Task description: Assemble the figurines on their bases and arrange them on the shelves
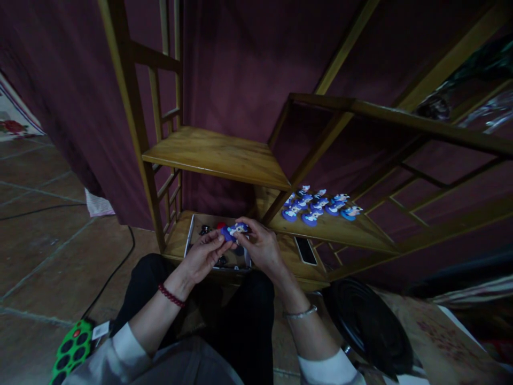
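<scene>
Between both hands is a small purple and white figurine (234, 230) on a round purple base. My left hand (203, 256) pinches the base end, and my right hand (262, 248) grips the upper part with thumb and fingers. Directly below them, a white-edged open box (189, 235) holds dark pieces and a red piece; its contents are partly hidden by my hands. To the right, several similar figurines (311, 215) stand grouped on a wooden shelf (360, 232), most on purple bases and one on a blue base.
A phone (305, 250) lies on the lower board. Above the box juts a bare wooden shelf (220, 155), its edge near my hands. Wooden posts (132, 107) frame the unit. A black round object (368, 326) sits at right; a green pad (72, 350) and cable lie at left.
</scene>
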The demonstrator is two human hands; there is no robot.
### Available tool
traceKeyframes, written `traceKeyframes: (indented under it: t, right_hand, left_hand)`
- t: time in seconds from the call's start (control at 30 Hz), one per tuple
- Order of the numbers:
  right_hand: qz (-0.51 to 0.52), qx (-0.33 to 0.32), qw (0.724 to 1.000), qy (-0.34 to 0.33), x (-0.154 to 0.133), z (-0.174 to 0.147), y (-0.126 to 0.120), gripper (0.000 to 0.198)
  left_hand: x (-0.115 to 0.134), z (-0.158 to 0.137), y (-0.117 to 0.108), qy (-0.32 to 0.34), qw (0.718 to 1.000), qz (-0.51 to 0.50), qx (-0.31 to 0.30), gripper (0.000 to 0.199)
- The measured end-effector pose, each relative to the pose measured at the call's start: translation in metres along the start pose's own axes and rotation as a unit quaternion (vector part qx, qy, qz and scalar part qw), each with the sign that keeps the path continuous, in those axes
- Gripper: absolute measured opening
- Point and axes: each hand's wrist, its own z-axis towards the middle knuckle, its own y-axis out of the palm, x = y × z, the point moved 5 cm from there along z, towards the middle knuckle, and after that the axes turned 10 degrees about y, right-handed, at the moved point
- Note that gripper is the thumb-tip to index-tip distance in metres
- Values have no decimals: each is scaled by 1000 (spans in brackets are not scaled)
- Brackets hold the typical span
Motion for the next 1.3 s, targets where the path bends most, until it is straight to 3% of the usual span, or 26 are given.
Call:
traceKeyframes:
  t: [0.53, 0.8, 1.3]
  right_hand:
    - [-63, -32, 996, -50, -17, 2, -7, 22]
    - [-87, -59, 992, -62, -18, 3, -7, 22]
    - [-121, -100, 980, -121, -25, 2, -5, 22]
  left_hand:
    - [-1, -1, 8, 37, 998, 45, -24, 23]
    - [-3, -4, 9, 34, 998, 58, 11, 19]
    - [-8, -10, 6, 15, 999, 42, 24, 16]
